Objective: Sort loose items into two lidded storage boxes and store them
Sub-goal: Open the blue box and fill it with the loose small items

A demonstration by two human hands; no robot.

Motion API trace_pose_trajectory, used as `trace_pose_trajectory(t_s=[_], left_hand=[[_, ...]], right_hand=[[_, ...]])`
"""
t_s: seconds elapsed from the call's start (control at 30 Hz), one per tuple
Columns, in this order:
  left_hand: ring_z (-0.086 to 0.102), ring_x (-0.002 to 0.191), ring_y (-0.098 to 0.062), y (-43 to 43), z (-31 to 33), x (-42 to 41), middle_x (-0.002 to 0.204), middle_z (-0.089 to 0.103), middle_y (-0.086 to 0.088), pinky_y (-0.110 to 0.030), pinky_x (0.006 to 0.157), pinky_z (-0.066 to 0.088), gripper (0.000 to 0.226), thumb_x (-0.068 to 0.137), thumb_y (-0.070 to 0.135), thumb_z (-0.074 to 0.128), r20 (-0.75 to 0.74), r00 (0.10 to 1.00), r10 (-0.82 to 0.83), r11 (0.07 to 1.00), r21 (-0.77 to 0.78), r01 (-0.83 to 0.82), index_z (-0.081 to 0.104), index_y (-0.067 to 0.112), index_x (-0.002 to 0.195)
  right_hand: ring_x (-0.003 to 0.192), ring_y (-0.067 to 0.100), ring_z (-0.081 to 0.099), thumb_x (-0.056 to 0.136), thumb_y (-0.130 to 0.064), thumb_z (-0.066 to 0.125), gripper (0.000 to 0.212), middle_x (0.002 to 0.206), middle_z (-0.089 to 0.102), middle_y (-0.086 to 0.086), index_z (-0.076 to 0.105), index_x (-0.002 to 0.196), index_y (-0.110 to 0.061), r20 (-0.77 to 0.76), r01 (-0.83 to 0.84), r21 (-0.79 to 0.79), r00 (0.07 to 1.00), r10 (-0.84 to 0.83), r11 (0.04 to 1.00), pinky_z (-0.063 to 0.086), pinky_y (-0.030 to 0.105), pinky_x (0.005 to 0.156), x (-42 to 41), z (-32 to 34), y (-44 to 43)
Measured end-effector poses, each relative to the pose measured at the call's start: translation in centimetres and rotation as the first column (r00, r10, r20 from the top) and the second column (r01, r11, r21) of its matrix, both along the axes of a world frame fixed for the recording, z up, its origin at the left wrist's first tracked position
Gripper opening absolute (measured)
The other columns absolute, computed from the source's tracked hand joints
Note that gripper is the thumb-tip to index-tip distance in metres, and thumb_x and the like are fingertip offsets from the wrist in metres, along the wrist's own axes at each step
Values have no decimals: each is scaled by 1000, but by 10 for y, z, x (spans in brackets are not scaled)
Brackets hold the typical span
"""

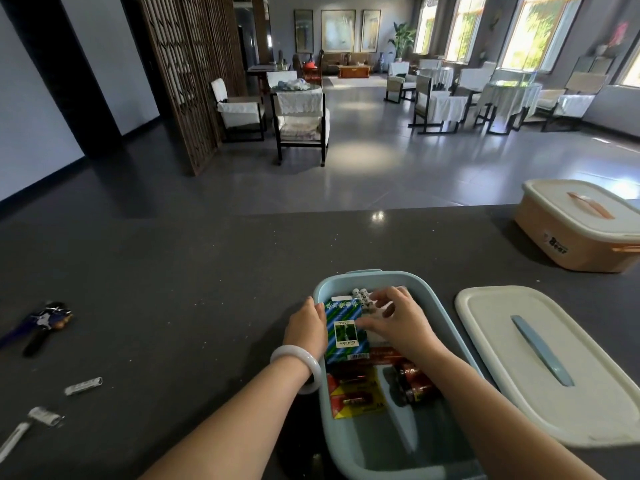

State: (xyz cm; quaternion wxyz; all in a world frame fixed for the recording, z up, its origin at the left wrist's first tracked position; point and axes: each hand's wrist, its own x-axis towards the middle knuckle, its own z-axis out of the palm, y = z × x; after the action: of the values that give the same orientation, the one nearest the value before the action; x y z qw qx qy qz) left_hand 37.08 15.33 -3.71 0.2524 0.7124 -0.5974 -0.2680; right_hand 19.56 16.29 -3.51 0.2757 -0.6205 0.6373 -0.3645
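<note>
We see the blue box (381,452) open, holding a green packet (343,332), dice (362,296) and batteries (356,393); its cream lid (519,358) lies alongside, the peach box (571,237) lidded beyond.

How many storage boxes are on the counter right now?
2: the blue box, open, nearest the camera; the orange box, closed, far right. None seems hidden.

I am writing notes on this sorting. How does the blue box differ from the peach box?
The blue box is open, its lid lying to its right; the peach box is closed. The blue box is near, with the left hand at its rim and the right hand inside; the peach box stands far right, untouched. Both are rounded plastic boxes with cream lids.
</note>
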Motion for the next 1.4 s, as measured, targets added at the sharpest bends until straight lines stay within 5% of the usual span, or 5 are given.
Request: trace_pose_trajectory(t_s=[0.17, 0.33, 0.47, 0.77, 1.4], left_hand=[[60, 108, -20, 1, 0, -1, 124, 60, -9, -24, 71, 39, 43, 105, 32, 26, 31, 999, -12, 1000, 0, 12, 42, 10, 139], [55, 85, -11, 0, -1, 0, 111, 62, -6, -21, 63, 39, 40, 105, 32, 25, 39, 999, -14, 1000, -4, 14, 47, 11, 132], [48, 67, -2, 0, -1, 0, 91, 52, 4, -16, 48, 31, 38, 105, 32, 25, 41, 999, -15, 1000, 9, 14, 49, 12, 127], [60, 109, -20, 3, 2, 0, 124, 60, -10, -23, 70, 38, 42, 105, 31, 25, 38, 999, -10, 1000, 2, 10, 44, 10, 137], [51, 87, -7, 1, 0, 0, 122, 61, -8, -14, 49, 30, 42, 105, 32, 26, 15, 1000, 6, 1000, 1, -6, 45, 11, 136]], right_hand=[[114, 12, 44, 55, -50, 87, 97, 119, 38, -8, 46, 139, -24, -26, -238, 193, 968, 248, 952, 44, 36, 104, -3, -2, 11], [128, 18, 32, 47, -62, 84, 123, 126, 32, -7, 26, 151, -31, -67, -317, 282, 935, 348, 906, 36, 45, 111, -8, -8, 10], [126, 14, 29, 56, -53, 86, 119, 123, 31, -11, 20, 152, -33, -153, -323, 211, 921, 358, 922, 33, 42, 112, -9, -16, 8], [118, 12, 34, 60, -56, 83, 106, 116, 36, -11, 33, 147, -23, -237, -192, 78, 950, 205, 978, 37, 34, 105, 1, -23, 5], [115, 13, 46, 64, -46, 85, 96, 113, 39, -15, 39, 145, -22, -142, -184, 102, 970, 198, 978, 46, 36, 101, -7, -28, 4]])
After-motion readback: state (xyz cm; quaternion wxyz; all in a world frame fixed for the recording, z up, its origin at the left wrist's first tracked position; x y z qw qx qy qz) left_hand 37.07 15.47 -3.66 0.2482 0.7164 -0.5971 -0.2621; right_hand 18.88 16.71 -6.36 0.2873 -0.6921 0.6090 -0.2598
